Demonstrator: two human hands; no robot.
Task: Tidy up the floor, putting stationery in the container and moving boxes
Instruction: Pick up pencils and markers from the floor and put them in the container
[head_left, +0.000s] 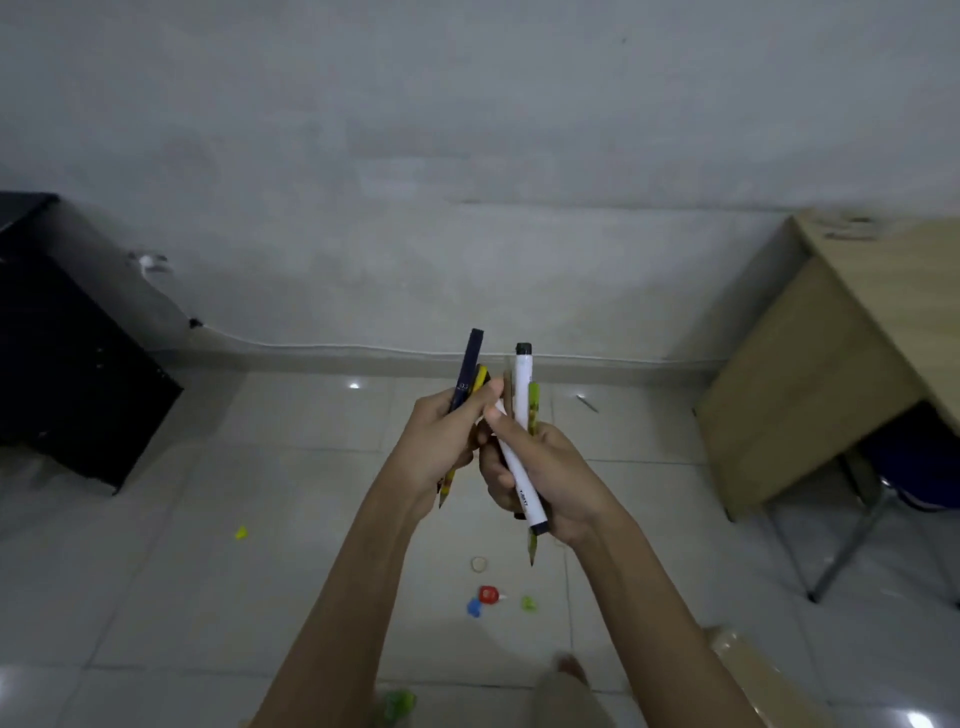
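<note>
Overhead, so to speak, the view drops onto a pale tiled floor (208, 597) with a black cabinet (62, 353) at the left wall and a wooden desk (841, 353) at the right. A cardboard box (753, 670) pokes in at the lower right. Both bare arms reach forward, hands meeting above the tiles. The right hand (545, 473) is closed around a white marker (522, 441) and a green pencil (533, 415). The left hand (441, 441) is closed around a dark pen (467, 369) and a yellow pencil (480, 379). Below the hands, well apart from them, lie a small ring (479, 564), a red sharpener (488, 594), a blue piece (475, 607), a green piece (529, 604) and a yellow scrap (241, 532).
</note>
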